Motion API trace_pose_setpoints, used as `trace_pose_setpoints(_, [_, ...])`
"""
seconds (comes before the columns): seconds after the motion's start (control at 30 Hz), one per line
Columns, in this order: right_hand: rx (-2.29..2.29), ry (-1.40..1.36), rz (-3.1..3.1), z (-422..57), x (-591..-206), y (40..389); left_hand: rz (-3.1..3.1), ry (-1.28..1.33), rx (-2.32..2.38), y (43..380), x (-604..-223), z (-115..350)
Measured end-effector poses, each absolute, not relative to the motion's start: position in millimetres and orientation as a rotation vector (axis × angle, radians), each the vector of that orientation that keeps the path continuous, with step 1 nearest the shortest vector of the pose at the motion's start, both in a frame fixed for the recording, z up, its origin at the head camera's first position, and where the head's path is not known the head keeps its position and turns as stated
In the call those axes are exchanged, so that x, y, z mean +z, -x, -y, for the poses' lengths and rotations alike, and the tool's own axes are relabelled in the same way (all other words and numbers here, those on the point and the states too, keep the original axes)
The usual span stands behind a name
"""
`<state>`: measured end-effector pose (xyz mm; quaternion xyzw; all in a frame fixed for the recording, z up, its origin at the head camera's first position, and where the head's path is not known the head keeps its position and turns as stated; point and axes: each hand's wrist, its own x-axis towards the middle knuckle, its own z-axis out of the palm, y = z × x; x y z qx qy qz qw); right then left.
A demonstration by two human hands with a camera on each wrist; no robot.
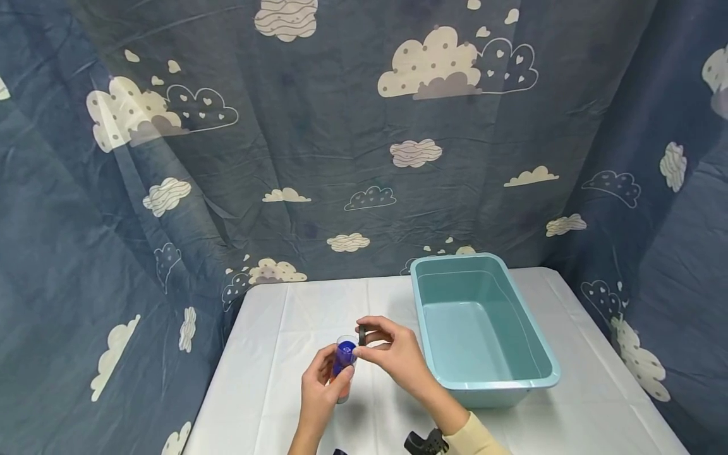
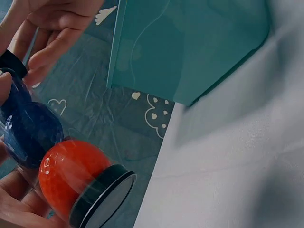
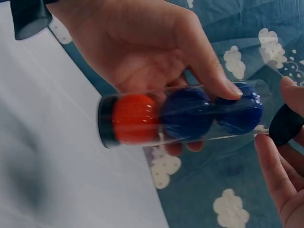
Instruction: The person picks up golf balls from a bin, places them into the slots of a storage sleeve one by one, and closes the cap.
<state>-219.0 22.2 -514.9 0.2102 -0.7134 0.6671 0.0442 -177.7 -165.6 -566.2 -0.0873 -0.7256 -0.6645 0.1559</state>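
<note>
My left hand (image 1: 320,387) grips a clear tube (image 3: 164,95) above the table, tilted a little. Inside it sit an orange ball (image 3: 135,118) at the black-capped bottom and two blue balls (image 3: 186,114) stacked over it. The tube's top end is uncovered. Close beside that rim, my right hand (image 1: 396,354) pinches a round black cap (image 3: 286,124) between thumb and fingers. A right fingertip (image 3: 267,145) is right at the tube's mouth.
A teal plastic tub (image 1: 483,341) stands on the right of the white-covered table (image 1: 273,354). Dark cloud-patterned cloth (image 1: 341,164) hangs behind and at both sides. A black device (image 1: 426,442) sits at my right wrist.
</note>
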Motion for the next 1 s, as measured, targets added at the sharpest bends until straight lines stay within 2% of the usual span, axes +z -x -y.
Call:
trace_pose_setpoints(0.5, [1.480,-0.884,2.427,-34,-494,220,2.134,0.301,-1.919,178,-565,160])
trace_pose_setpoints(0.77, [1.255,-1.039,2.574,-41,-478,224,2.202,0.205,-1.914,175,-551,152])
trace_pose_setpoints(1.0, [1.148,-1.070,2.700,-47,-470,223,2.199,0.257,-1.989,179,-568,154])
